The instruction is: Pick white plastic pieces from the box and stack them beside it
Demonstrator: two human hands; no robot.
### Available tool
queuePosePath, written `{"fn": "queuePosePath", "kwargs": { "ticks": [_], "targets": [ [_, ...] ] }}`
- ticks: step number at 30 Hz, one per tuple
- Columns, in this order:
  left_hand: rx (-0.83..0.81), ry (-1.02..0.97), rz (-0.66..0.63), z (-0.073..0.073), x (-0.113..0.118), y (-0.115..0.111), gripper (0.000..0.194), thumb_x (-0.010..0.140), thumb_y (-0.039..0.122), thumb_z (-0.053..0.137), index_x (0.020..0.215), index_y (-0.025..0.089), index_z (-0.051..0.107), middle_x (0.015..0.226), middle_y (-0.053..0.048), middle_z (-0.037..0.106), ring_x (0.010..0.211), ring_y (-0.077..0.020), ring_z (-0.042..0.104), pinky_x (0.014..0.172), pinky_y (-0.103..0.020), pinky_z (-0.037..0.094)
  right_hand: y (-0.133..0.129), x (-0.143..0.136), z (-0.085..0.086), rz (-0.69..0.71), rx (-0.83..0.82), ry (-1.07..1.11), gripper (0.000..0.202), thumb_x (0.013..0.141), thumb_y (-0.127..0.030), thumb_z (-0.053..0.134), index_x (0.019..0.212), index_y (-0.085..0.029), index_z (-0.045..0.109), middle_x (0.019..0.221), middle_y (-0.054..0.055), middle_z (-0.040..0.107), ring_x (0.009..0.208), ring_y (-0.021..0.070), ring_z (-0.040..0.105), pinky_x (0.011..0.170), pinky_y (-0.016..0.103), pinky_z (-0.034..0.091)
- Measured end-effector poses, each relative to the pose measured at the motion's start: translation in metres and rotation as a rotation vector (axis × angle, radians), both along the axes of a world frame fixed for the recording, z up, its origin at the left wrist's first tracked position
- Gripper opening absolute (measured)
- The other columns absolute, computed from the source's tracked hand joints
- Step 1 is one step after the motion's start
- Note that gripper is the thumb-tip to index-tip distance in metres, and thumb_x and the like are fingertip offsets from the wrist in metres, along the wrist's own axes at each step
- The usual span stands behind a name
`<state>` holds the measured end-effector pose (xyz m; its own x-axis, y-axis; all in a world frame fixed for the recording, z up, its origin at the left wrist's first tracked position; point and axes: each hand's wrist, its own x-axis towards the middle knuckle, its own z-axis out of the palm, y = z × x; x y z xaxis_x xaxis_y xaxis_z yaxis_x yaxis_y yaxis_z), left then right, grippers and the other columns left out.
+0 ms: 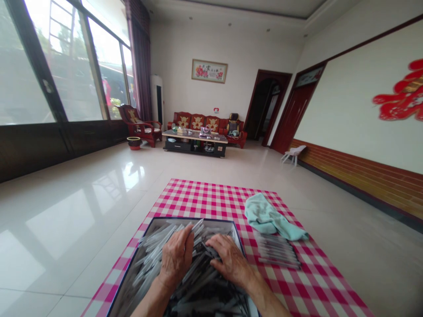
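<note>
A large box with a dark blue rim (194, 219) stands at the near side of the table, filled with loose pen parts. Clear pen barrels (150, 259) lie heaped in its left part, while dark, slim pen pieces (201, 275) are mixed in at the middle and right. Over the heap, my left hand (176, 257) is closed on a clear pen barrel (197, 225) that points up and away. My right hand (229, 259) is just beside it, fingers curled over dark pieces; what exactly they grip is hidden.
A row of pens (277, 251) lies right of the box on the checked tablecloth (205, 198). Behind it is a crumpled mint-green cloth (269, 218). Farther off are a coffee table (194, 143), a wooden sofa (198, 121) and a small white chair (294, 153).
</note>
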<state>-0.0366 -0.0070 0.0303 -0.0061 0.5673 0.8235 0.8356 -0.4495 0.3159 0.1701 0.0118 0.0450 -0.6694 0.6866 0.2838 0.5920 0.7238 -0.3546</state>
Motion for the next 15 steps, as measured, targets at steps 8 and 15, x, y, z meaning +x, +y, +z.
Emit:
{"fn": "queuePosePath", "kwargs": {
  "ticks": [8,15],
  "targets": [
    [0.013,-0.003,0.008,0.002,0.001,-0.003,0.017,0.1,0.023,0.039,0.105,0.019,0.055,0.08,-0.004,0.064,0.073,-0.0176,0.064,0.067,-0.029,0.051,-0.005,0.003,0.013,-0.042,-0.089,-0.038,0.056,0.073,-0.018,0.068,0.127,-0.02,0.051,0.127,0.009,0.056,0.117,0.0249,0.05,0.102,0.041,0.037],
    [-0.001,0.007,-0.038,0.002,0.003,-0.003,0.016,0.099,0.022,0.039,0.106,0.019,0.053,0.081,-0.003,0.063,0.073,-0.0173,0.062,0.066,-0.029,0.05,-0.018,0.018,0.018,-0.032,-0.392,-0.308,0.116,0.052,-0.039,0.082,0.15,-0.028,0.022,0.16,0.012,0.013,0.145,0.0393,0.01,0.114,0.06,0.013]
  ]
}}
